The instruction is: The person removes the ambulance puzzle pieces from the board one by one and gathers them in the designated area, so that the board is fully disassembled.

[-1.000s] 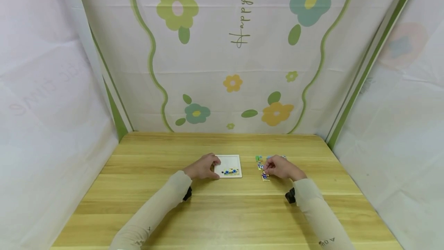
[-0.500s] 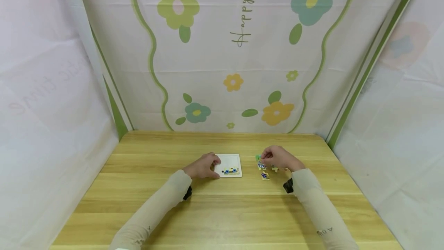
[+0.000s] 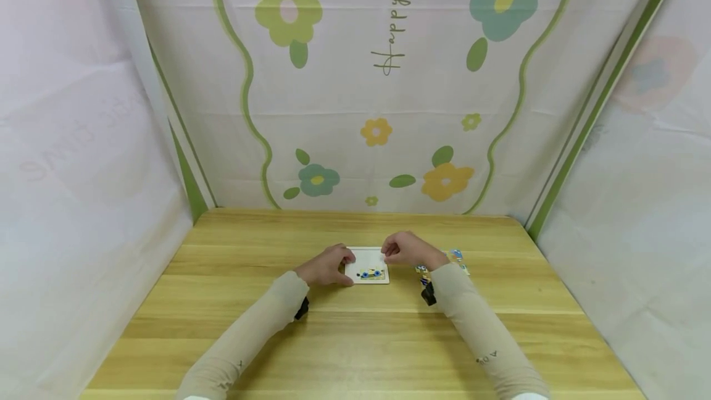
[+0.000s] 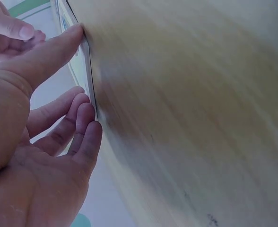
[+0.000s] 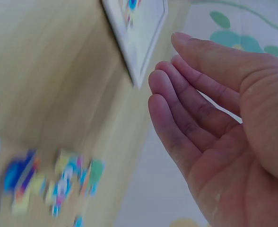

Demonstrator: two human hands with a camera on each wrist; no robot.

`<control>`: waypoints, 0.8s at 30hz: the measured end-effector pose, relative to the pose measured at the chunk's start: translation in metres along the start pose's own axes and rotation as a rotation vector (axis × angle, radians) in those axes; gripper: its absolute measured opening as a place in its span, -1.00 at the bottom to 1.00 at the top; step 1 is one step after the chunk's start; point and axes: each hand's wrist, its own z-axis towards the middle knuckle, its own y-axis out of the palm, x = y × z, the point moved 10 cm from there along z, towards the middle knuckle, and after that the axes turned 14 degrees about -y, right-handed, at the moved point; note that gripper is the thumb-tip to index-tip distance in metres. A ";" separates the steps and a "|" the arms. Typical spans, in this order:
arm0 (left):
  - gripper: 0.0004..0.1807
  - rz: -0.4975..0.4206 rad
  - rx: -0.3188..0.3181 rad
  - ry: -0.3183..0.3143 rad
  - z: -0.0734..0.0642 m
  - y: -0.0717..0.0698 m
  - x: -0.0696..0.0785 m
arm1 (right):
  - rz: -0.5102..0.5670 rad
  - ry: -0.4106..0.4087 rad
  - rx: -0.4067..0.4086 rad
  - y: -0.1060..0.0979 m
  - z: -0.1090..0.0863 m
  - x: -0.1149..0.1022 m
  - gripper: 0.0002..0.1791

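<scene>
A small white puzzle tray lies flat on the table, with joined puzzle pieces showing a yellow vehicle with blue wheels along its near edge. My left hand holds the tray at its left side, thumb at the near corner and fingertips against the left edge. Over the tray's right edge is my right hand, fingers loosely bent. In the right wrist view no piece shows between the right thumb and fingers. Loose colourful puzzle pieces lie right of the tray, partly hidden by the right forearm in the head view.
The wood-grain table extends all round the tray. Behind it hangs a white cloth printed with flowers, and similar cloth panels stand at both sides.
My right hand has moved left from the loose pieces to the tray's right edge. The left hand has stayed on the tray. The vehicle pieces look unchanged.
</scene>
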 end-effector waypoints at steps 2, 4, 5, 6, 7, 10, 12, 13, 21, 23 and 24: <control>-0.39 0.013 0.007 -0.003 0.001 0.000 -0.001 | -0.007 -0.016 -0.013 0.008 0.009 -0.005 -0.83; -0.39 0.019 0.006 -0.006 0.002 0.000 -0.001 | -0.011 -0.021 -0.028 0.015 0.016 -0.009 -0.81; -0.40 0.020 0.007 -0.004 0.002 0.000 -0.001 | -0.006 -0.022 -0.039 0.019 0.019 -0.010 -0.81; -0.40 0.021 0.008 -0.001 0.002 0.000 -0.001 | -0.001 -0.020 -0.051 0.023 0.022 -0.012 -0.80; -0.40 0.021 0.008 0.003 0.002 0.000 0.000 | 0.005 -0.013 -0.063 0.027 0.023 -0.013 -0.79; -0.40 0.018 0.006 0.008 0.002 0.000 0.001 | 0.021 0.010 -0.095 0.036 0.025 -0.014 -0.77; -0.40 0.021 0.007 0.010 0.002 0.000 0.001 | 0.028 0.030 -0.105 0.041 0.025 -0.013 -0.75; -0.40 0.023 0.008 0.010 0.002 0.000 0.001 | 0.025 0.034 -0.107 0.042 0.024 -0.013 -0.74; -0.42 0.033 0.022 0.013 0.002 -0.001 0.002 | -0.044 -0.010 -0.131 0.046 0.023 -0.014 -0.69; -0.42 0.032 0.023 0.014 0.002 -0.001 0.002 | -0.065 -0.030 -0.137 0.046 0.023 -0.016 -0.69; -0.41 0.032 0.022 0.013 0.002 -0.001 0.002 | -0.072 -0.034 -0.138 0.046 0.023 -0.017 -0.70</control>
